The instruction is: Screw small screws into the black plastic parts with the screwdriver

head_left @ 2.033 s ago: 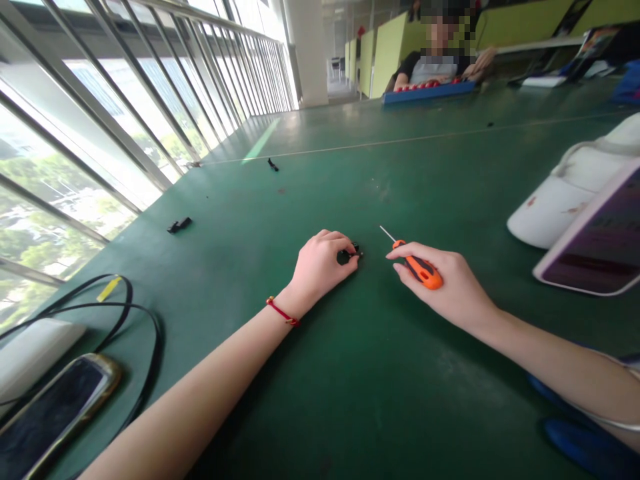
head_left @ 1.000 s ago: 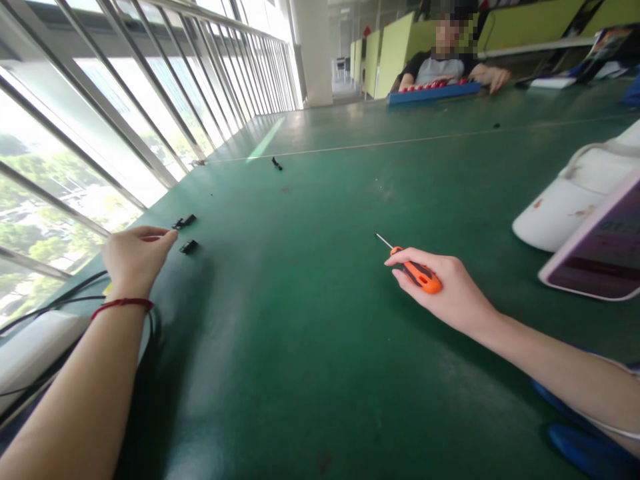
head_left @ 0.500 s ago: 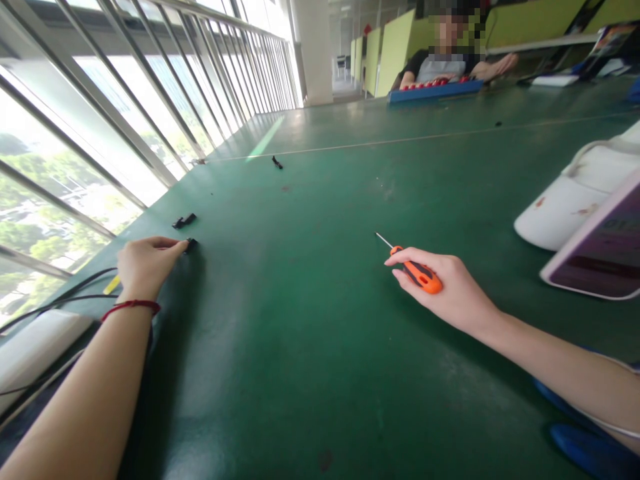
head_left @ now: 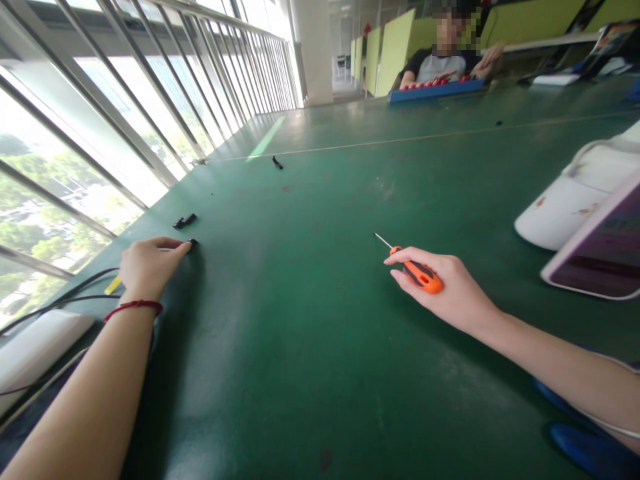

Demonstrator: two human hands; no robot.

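My left hand (head_left: 153,265) is closed at the left of the green table, its fingertips pinching a small black piece (head_left: 193,244) whose kind I cannot make out. Just beyond it lies another small black part (head_left: 185,221). On the right, my right hand (head_left: 440,283) is wrapped loosely around an orange and black screwdriver (head_left: 424,277). The screwdriver's thin shaft points up and left, toward the middle of the table. A third little black part (head_left: 277,163) rests farther back.
A metal railing (head_left: 215,80) runs along the table's left edge. Cables and a white box (head_left: 47,347) are at the near left. At right stand a white container (head_left: 565,207) and a framed screen (head_left: 600,247). Across the table, a person (head_left: 443,67) sits behind a blue tray (head_left: 435,91).
My left hand has shifted very slightly to the right, still pinching the black piece. The right hand and screwdriver are nearly still. The person opposite has drawn a hand inward.
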